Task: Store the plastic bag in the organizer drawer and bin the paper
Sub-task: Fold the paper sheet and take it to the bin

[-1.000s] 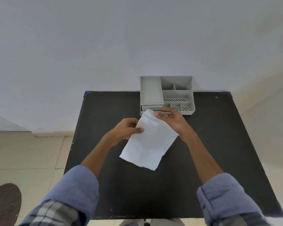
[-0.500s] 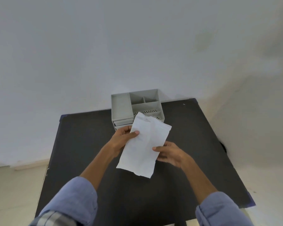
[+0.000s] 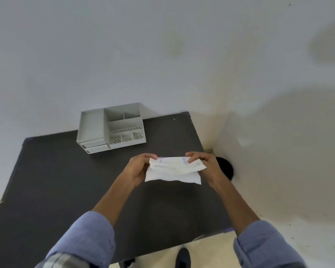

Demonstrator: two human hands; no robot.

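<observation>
Now paper (image 3: pixel 173 170) stretched between left hand (image 3: pixel 136 171), right hand (image 3: pixel 208 167)

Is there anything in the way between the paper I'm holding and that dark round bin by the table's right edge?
Nothing visible. The paper hangs between the left hand and right hand, above the table. The dark bin sits just behind the right hand, partly hidden by it, with no object between.

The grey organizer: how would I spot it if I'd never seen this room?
Find the black table against the white wall. At its far edge stands the grey organizer, an open-topped box of compartments with two shut drawers at its front left. Nothing else rests on the table.
</observation>
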